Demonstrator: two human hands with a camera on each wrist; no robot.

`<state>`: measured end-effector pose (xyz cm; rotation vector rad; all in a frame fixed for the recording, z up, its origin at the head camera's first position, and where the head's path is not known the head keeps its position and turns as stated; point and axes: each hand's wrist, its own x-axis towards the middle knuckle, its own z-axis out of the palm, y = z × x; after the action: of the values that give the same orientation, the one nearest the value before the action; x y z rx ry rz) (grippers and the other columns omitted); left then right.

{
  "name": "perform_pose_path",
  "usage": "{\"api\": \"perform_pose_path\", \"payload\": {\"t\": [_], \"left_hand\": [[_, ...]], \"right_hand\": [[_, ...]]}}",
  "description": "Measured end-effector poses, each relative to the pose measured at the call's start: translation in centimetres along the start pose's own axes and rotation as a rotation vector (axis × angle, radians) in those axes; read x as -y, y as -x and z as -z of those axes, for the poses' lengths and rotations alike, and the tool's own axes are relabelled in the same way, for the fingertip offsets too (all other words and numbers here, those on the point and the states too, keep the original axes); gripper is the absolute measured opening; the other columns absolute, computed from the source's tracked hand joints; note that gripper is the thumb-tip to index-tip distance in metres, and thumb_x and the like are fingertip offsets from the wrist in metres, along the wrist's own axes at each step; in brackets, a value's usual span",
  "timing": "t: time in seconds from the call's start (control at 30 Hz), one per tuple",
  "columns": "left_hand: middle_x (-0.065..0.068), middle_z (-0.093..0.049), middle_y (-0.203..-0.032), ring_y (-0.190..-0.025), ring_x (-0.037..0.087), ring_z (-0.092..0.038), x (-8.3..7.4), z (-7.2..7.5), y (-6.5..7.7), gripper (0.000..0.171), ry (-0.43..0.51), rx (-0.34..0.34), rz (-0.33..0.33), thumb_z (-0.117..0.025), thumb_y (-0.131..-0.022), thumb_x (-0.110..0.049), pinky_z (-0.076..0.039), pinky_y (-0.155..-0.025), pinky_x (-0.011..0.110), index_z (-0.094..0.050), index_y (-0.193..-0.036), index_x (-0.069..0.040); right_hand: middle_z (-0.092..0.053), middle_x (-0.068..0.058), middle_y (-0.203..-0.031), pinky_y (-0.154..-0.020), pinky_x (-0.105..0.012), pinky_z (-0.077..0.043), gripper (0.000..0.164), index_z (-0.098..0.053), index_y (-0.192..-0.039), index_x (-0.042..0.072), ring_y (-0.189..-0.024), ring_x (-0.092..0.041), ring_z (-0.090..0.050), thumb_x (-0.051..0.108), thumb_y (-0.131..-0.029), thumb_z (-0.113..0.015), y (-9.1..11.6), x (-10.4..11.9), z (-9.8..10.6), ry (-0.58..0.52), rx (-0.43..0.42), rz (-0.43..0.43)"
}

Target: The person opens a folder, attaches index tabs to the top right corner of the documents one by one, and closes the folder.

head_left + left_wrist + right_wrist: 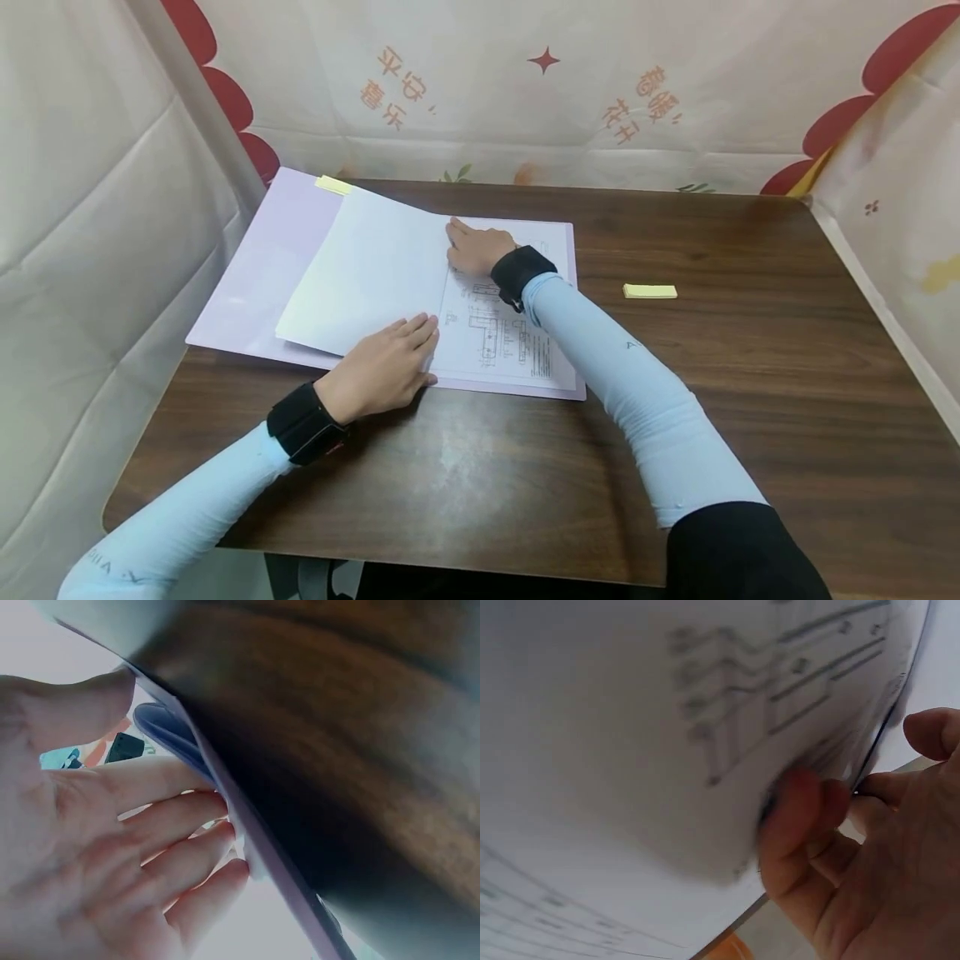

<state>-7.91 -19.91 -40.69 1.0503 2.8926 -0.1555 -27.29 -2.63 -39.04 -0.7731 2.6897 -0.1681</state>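
Note:
A lilac folder (258, 258) lies open on the dark wooden table (712, 392). A blank white sheet (367, 267) lies turned over to the left, and a printed drawing sheet (502, 337) lies on the right. My left hand (386, 362) rests flat on the sheets' near edge with straight fingers; in the left wrist view my left hand (150, 840) lies against the folder's edge (259, 840). My right hand (474, 247) is at the sheets' far edge. In the right wrist view my right hand (870, 847) pinches the edge of a printed sheet (667, 750) between curled fingers and thumb.
A yellow sticky-note pad (649, 291) lies on the table right of the folder. A yellow tab (332, 184) sticks out at the folder's far left corner. Patterned cloth walls (525, 92) close in the table at the back and on both sides.

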Motion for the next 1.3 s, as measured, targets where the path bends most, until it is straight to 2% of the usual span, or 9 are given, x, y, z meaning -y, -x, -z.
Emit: {"api": "perform_pose_path", "payload": {"t": [0.23,0.43,0.6,0.67,0.73,0.87,1.0,1.17,1.3], "left_hand": [[0.024,-0.050,-0.155,-0.147,0.037,-0.046,-0.4,0.9,-0.6,0.070,0.026,0.009,0.024,-0.064,-0.100,-0.045,-0.039,-0.121,0.047,-0.053,-0.146,0.006],[0.021,-0.062,-0.144,-0.135,0.036,-0.058,-0.1,1.3,-1.5,0.069,0.042,-0.040,0.024,-0.073,-0.092,-0.048,-0.050,-0.111,0.048,-0.063,-0.136,0.004],[0.017,-0.066,-0.136,-0.122,0.033,-0.059,0.3,1.4,-2.2,0.066,0.041,-0.043,0.028,-0.076,-0.088,-0.051,-0.053,-0.103,0.046,-0.068,-0.129,0.000],[0.017,-0.066,-0.134,-0.120,0.033,-0.059,0.4,1.5,-2.3,0.065,0.043,-0.039,0.030,-0.077,-0.087,-0.052,-0.054,-0.100,0.046,-0.069,-0.127,-0.001],[0.018,-0.067,-0.132,-0.118,0.033,-0.060,0.4,1.8,-2.4,0.064,0.040,-0.044,0.030,-0.078,-0.086,-0.052,-0.055,-0.097,0.046,-0.071,-0.124,-0.001],[0.018,-0.068,-0.131,-0.116,0.034,-0.060,0.5,2.2,-2.5,0.060,0.040,-0.051,0.045,-0.079,-0.084,-0.053,-0.055,-0.096,0.049,-0.074,-0.120,-0.005],[0.018,-0.066,-0.132,-0.118,0.035,-0.059,0.6,2.5,-2.4,0.060,0.041,-0.049,0.059,-0.079,-0.084,-0.053,-0.054,-0.098,0.050,-0.073,-0.122,-0.007],[0.015,-0.066,-0.132,-0.121,0.034,-0.057,0.3,3.0,-2.4,0.057,0.081,-0.079,0.045,-0.080,-0.084,-0.051,-0.053,-0.100,0.049,-0.071,-0.124,-0.010],[0.014,-0.066,-0.133,-0.121,0.034,-0.057,-0.1,3.3,-2.7,0.057,0.104,-0.114,0.011,-0.077,-0.086,-0.053,-0.054,-0.098,0.047,-0.071,-0.126,-0.013]], "right_hand": [[-0.003,-0.002,-0.176,-0.129,-0.048,-0.024,0.067,-0.011,-0.167,0.014,-0.162,-0.028,-0.016,0.045,-0.108,-0.017,1.1,-2.0,-1.0,-0.021,-0.020,0.021],[-0.006,-0.004,-0.176,-0.126,-0.048,-0.031,0.068,-0.018,-0.166,0.013,-0.160,-0.029,-0.021,0.050,-0.109,-0.024,5.2,-3.9,-1.2,-0.063,-0.038,0.057],[-0.018,-0.012,-0.174,-0.122,-0.057,-0.034,0.067,-0.029,-0.163,0.012,-0.157,-0.034,-0.029,0.051,-0.109,-0.034,9.0,-7.0,-1.6,-0.085,-0.139,0.045],[-0.032,-0.018,-0.168,-0.115,-0.060,-0.041,0.065,-0.037,-0.159,0.009,-0.150,-0.038,-0.040,0.048,-0.108,-0.041,10.7,-9.0,-1.6,-0.103,-0.222,-0.002],[-0.051,-0.021,-0.153,-0.102,-0.060,-0.050,0.060,-0.045,-0.153,0.006,-0.132,-0.039,-0.057,0.045,-0.107,-0.047,12.5,-11.2,-1.1,-0.150,-0.297,-0.078],[-0.068,-0.022,-0.122,-0.078,-0.049,-0.053,0.054,-0.061,-0.134,0.001,-0.101,-0.035,-0.065,0.045,-0.104,-0.054,16.5,-16.0,-0.1,-0.240,-0.388,-0.229],[-0.069,-0.020,-0.102,-0.066,-0.039,-0.044,0.055,-0.070,-0.113,0.001,-0.088,-0.033,-0.059,0.053,-0.100,-0.060,18.4,-18.9,-0.4,-0.240,-0.395,-0.312],[-0.066,-0.013,-0.087,-0.062,-0.037,-0.042,0.060,-0.072,-0.097,0.005,-0.081,-0.030,-0.058,0.065,-0.091,-0.067,18.3,-19.6,-1.5,-0.208,-0.353,-0.379],[-0.062,-0.008,-0.076,-0.060,-0.037,-0.041,0.058,-0.071,-0.084,0.007,-0.075,-0.028,-0.056,0.065,-0.088,-0.071,18.5,-19.9,-1.5,-0.212,-0.337,-0.406]]}}
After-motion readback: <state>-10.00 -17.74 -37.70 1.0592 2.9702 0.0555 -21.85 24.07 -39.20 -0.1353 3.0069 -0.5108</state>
